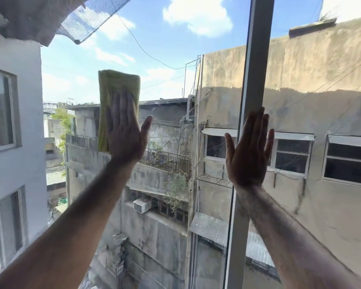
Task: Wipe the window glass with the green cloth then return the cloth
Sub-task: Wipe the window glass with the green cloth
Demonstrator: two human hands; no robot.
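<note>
A folded green cloth [115,85] lies flat against the window glass [171,49], left of centre. My left hand [125,132] presses it to the pane with a flat palm, fingers together over the cloth's right half and thumb spread out to the right. The cloth sticks out above my fingertips and down along the left side of my hand. My right hand [249,151] holds nothing. It rests flat, fingers up and slightly apart, against the glass and the vertical grey window frame [257,59].
The grey frame bar runs top to bottom right of centre, splitting the glass into two panes. A mesh screen edge [86,24] hangs at the top left. Beyond the glass are concrete buildings, balconies and sky.
</note>
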